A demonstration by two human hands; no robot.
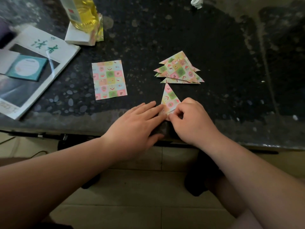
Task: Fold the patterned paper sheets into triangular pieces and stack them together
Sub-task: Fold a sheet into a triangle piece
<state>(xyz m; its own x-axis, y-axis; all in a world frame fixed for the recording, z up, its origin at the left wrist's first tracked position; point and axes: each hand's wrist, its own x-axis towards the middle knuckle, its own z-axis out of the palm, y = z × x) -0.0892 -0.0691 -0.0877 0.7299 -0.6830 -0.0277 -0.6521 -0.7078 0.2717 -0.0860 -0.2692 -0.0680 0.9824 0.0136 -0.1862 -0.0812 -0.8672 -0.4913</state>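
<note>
A folded patterned triangle [170, 97] lies on the dark table near its front edge, tip pointing away from me. My left hand [137, 124] lies flat with straight fingers pressing its near left corner. My right hand [192, 119] has curled fingers and pinches the triangle's near right edge. Behind it sits a stack of several folded triangles [179, 70]. One flat, unfolded patterned sheet [109, 79] lies to the left.
A magazine [35, 68] with a teal booklet [27, 67] on it covers the left of the table. A bottle of yellow liquid [82, 12] stands on a white paper block [79, 36] at the back. Crumpled white paper [197, 2] lies far back. The table's front edge [82, 128] runs below my hands.
</note>
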